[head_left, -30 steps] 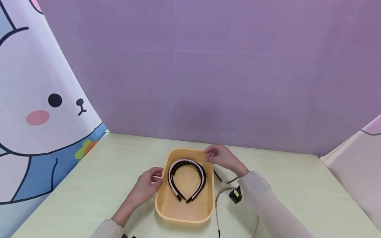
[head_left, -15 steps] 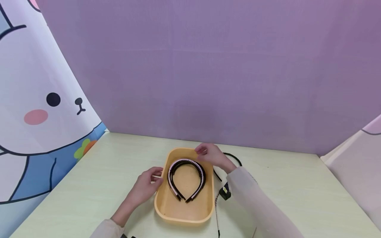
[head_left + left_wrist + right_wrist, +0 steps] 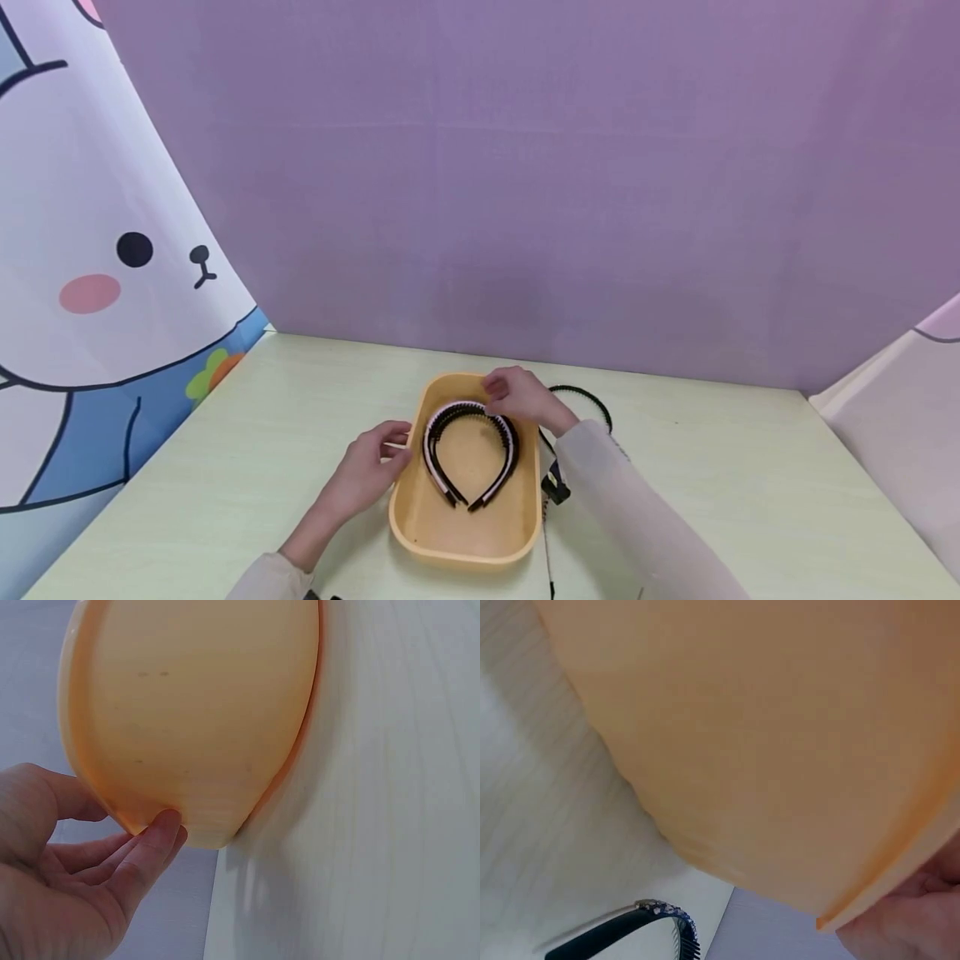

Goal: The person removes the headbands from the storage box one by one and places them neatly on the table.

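Note:
Several hairbands [image 3: 468, 408], black and pale pink with toothed inner edges, lie nested inside a yellow plastic tub [image 3: 465, 554]. My left hand [image 3: 367, 467] holds the tub's left side at the rim. In the left wrist view, my left thumb [image 3: 159, 829] presses the tub's outer wall. My right hand [image 3: 521, 393] reaches over the right rim into the far end of the tub. Its fingers and thumb are bent and apart, just above the top of the hairbands. In the right wrist view, the tub's wall hides most of that hand.
Right of the tub, a black hairband [image 3: 581, 390] and a thin hairband [image 3: 547, 554] lie on the pale table [image 3: 720, 467], partly behind the right forearm. A small black object [image 3: 555, 487] sits at the right sleeve. A purple backdrop [image 3: 480, 183] rises behind the table.
My right hand has moved left from the tub's right rim to over the hairbands, uncovering the black hairband on the table. My left hand and the tub have stayed put.

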Demonstrator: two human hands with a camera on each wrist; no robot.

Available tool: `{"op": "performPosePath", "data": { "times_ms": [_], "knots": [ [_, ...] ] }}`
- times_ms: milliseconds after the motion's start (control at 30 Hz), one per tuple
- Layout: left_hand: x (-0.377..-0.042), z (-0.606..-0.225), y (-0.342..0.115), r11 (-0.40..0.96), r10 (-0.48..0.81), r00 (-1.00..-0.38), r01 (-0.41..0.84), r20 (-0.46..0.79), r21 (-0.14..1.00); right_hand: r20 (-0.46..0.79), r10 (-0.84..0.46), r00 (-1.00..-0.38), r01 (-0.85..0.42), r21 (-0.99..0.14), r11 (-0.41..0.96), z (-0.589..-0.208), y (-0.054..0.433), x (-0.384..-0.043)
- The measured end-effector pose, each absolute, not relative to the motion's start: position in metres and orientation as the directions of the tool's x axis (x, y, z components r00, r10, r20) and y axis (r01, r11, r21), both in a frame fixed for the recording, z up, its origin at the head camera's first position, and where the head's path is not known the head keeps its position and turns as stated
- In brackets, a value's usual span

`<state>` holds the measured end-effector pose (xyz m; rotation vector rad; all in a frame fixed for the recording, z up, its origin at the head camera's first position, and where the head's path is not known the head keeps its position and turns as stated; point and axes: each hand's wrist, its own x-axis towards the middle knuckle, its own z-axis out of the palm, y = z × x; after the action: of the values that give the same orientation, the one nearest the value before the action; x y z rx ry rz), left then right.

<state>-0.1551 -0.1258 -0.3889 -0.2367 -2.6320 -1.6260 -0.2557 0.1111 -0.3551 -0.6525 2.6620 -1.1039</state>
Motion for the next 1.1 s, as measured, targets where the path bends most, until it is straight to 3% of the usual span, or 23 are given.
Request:
{"op": "performPosePath", "data": {
  "times_ms": [267, 633, 1100],
  "knots": [
    [-0.155, -0.39, -0.126, 0.428, 0.116, -0.986, 0.157, 0.118, 0.89, -0.043, -0.469, -0.882, -0.341, -0.629, 0.699, -0.358, 0.104, -0.255],
    [-0.156, -0.391, -0.127, 0.433, 0.118, -0.986, 0.16, 0.121, 0.887, 0.026, -0.508, -0.861, -0.441, -0.535, 0.72, -0.366, 0.098, -0.255],
    [-0.156, -0.39, -0.124, 0.433, 0.109, -0.987, 0.153, 0.117, 0.888, 0.025, -0.501, -0.865, -0.443, -0.507, 0.739, -0.367, 0.098, -0.254]
  ]
}}
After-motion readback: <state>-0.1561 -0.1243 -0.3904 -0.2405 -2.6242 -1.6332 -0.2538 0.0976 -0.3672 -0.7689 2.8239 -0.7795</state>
